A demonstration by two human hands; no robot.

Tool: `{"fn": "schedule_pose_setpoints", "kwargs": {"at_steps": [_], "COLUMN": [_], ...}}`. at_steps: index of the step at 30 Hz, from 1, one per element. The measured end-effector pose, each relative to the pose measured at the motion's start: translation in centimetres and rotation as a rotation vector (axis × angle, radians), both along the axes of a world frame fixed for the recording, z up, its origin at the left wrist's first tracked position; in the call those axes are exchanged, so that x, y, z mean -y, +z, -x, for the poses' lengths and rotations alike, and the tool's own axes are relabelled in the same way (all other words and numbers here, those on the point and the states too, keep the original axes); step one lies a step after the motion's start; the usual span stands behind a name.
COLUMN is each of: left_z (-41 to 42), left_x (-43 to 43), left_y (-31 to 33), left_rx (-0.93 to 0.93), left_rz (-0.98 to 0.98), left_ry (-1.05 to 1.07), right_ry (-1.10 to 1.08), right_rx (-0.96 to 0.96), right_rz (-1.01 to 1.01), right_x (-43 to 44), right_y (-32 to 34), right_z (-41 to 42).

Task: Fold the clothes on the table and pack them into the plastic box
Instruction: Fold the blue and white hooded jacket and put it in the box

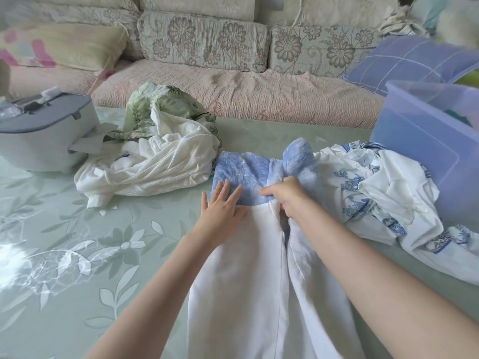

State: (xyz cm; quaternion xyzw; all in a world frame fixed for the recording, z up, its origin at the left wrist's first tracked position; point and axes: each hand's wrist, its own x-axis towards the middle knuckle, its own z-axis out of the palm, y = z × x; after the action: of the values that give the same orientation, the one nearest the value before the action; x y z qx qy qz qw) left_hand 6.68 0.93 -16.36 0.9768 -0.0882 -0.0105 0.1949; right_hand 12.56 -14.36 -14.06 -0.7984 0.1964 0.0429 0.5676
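The white garment (248,268) with a blue band lies flat on the glossy, leaf-patterned bench (77,255), its hem cut off below. The left hand (223,206) presses it, fingers spread; the right hand (287,196) clutches bunched blue cloth. Two crumpled piles flank it: a white knit heap (155,161) and a blue-printed heap (375,193). Far right stands one translucent plastic box (420,151), partly out of frame, its contents blurred.

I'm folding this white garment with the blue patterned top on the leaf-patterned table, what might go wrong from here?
1. The right hand grips a bunch of the white garment with a blue patterned top while the left hand presses it flat, so the fold may come out lopsided or creased.
2. The crumpled white cloth with blue print lies right against it and could get dragged into the fold.
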Motion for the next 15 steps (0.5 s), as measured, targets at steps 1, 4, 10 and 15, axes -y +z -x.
{"fn": "schedule_pose_setpoints", "kwargs": {"at_steps": [1,4,10,15], "left_z": [-0.2,-1.0,-1.1,-0.4], "left_x": [-0.2,-1.4,-2.4,-0.7], "left_y": [0.3,1.3,1.8,0.2], "left_rx": [0.019,0.114,0.237,0.115], "left_rz": [0.019,0.099,0.256,0.028], "left_ry": [0.008,0.062,0.156,-0.009], "right_ry": [0.034,0.15,0.191,0.06], "right_rx": [0.059,0.28,0.175,0.194], "right_rz": [0.021,-0.025,0.059,0.191], "right_x": [-0.2,-1.7,-1.5,-0.4], "right_y": [0.2,1.4,-0.2,-1.0], "right_z": [-0.1,0.1,-0.4,-0.3]}}
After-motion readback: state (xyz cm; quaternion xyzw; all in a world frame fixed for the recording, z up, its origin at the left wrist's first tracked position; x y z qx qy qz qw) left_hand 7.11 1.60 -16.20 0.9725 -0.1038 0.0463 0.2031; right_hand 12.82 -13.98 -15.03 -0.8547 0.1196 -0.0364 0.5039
